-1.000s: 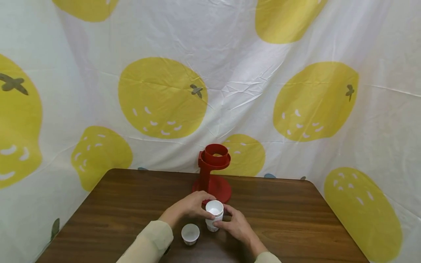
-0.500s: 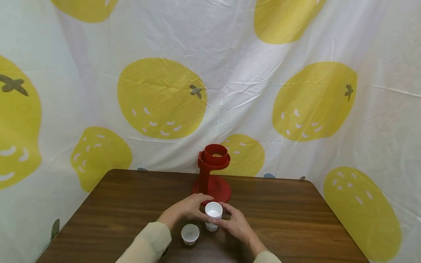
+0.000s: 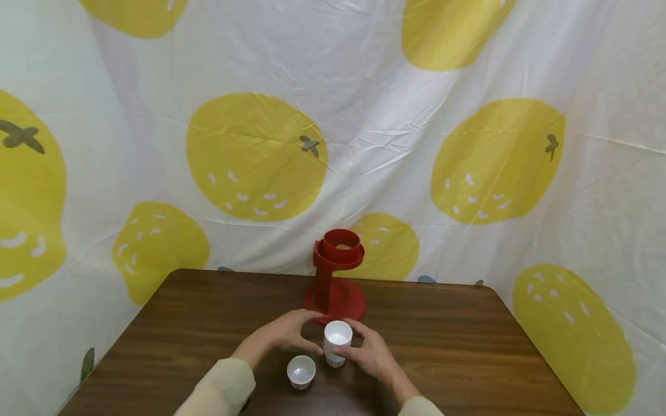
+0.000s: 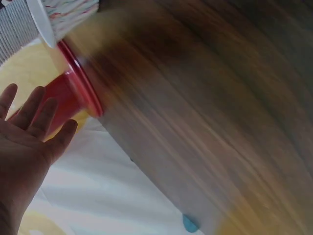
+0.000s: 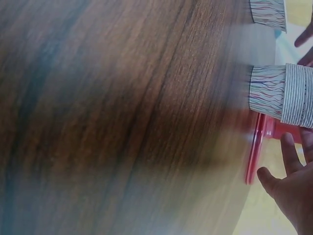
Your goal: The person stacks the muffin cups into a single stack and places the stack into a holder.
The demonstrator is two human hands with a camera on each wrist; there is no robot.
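A stack of nested white paper cups point(image 3: 333, 341) stands upright on the table, its lowest cup printed with thin wavy lines in the right wrist view. My right hand point(image 3: 372, 351) holds the stack from the right, thumb at the near side and a finger behind the rim. My left hand point(image 3: 283, 333) is just left of the stack with a gap between, thumb and fingers spread around nothing; its fingers point(image 4: 41, 117) look extended in the left wrist view. A single paper cup point(image 3: 301, 372) sits upright below the left hand, touched by neither hand.
A red stand point(image 3: 347, 297) with a ring-shaped holder on top stands behind the cups, near the back edge of the brown wooden table point(image 3: 442, 329). A white curtain point(image 3: 374, 115) printed with lemons hangs behind the table.
My left hand has let go of the cup stack and drawn away to the left. The upper cups have settled onto the stack, with my right hand still on it.
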